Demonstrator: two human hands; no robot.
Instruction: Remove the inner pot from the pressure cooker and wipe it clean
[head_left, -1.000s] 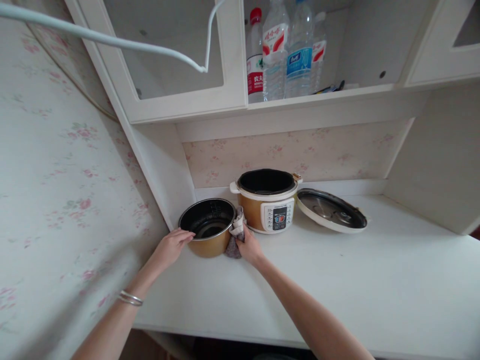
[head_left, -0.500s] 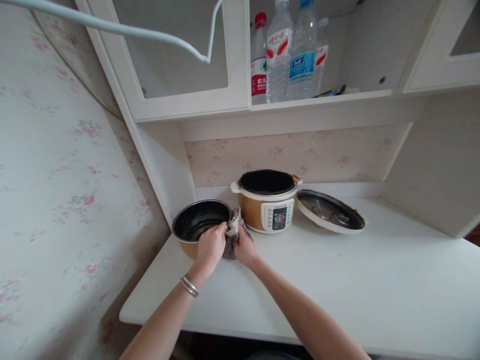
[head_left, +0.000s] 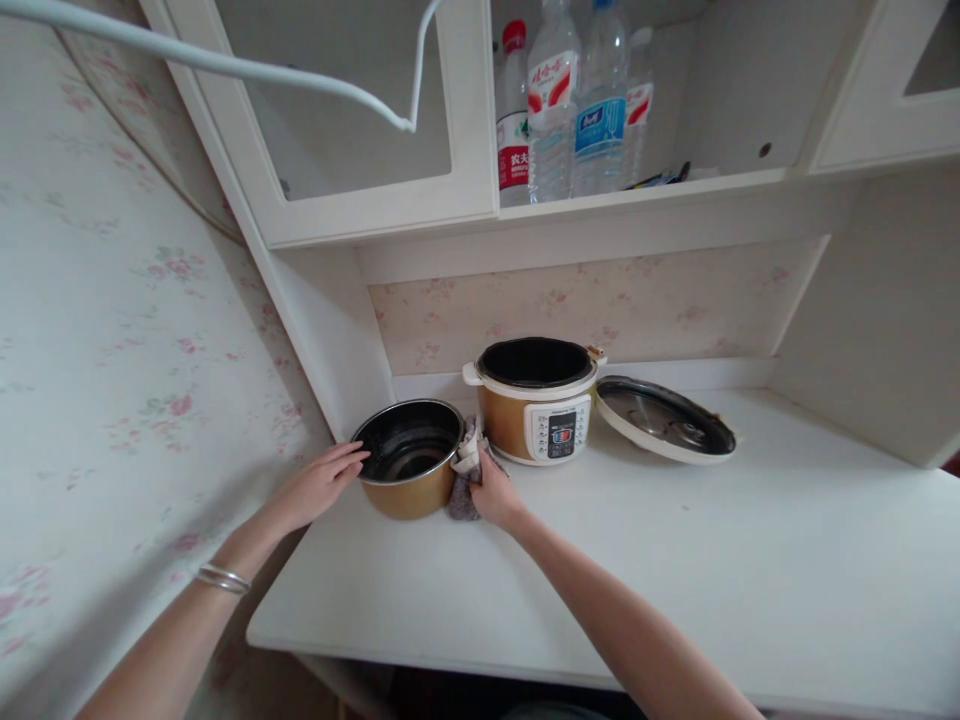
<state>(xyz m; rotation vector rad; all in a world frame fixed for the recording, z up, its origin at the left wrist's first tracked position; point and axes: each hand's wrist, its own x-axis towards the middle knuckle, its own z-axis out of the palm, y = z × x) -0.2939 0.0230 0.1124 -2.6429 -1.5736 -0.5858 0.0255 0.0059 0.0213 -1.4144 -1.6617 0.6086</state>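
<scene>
A gold inner pot (head_left: 409, 500) with a black inside stands on the white counter. My left hand (head_left: 319, 485) is at its left rim, fingers stretched out and seemingly touching the edge; nothing is held in it. On the pot's other side, my right hand (head_left: 495, 492) grips a grey-brown cloth (head_left: 466, 495), pressed close to the pot's right wall. Some of the right fingers are hidden behind the cloth. Just behind that hand sits the gold and white rice cooker (head_left: 504, 420), its top uncovered. The cooker's lid (head_left: 667, 425) lies upside down to the right.
White counter (head_left: 675, 580) with a front edge near me. Overhead, a cabinet shelf holds several plastic bottles (head_left: 551, 110). A glass-paned cabinet door (head_left: 382, 210) and a pale curved rod (head_left: 247, 68) hang at upper left. Flowered wallpaper (head_left: 150, 330) covers the left wall.
My left hand has left the cloth and moved left to the pot's left rim, its fingers now extended. The right hand keeps the cloth at the pot's right side.
</scene>
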